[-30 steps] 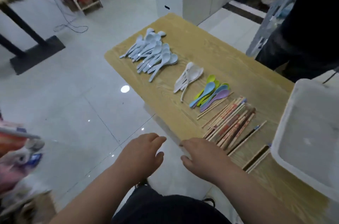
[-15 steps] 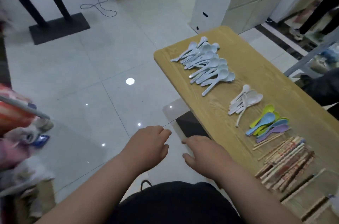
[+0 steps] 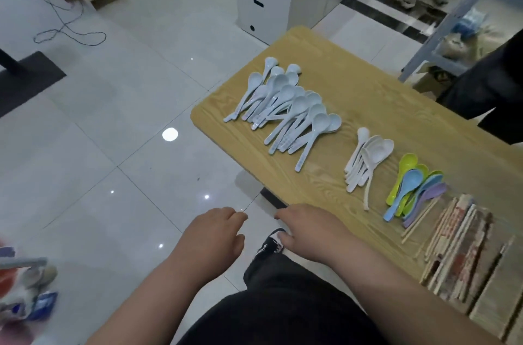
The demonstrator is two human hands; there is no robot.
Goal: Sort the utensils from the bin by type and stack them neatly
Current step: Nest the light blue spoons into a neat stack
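Both grips idle, utensils laid out on the table by kind.

My left grip hangs off the table over the floor, fingers loosely curled round nothing. My right grip is at the near edge, relaxed and empty too. Along the table lie the pale spoons, handles towards me so the bowls overlap. Next come the white spoons, the coloured spoons, and the chopsticks, laid parallel to sit flat together. Gaps between the spoon piles stop them mixing. The bin is out of shot. I judge the sorting nearly done.
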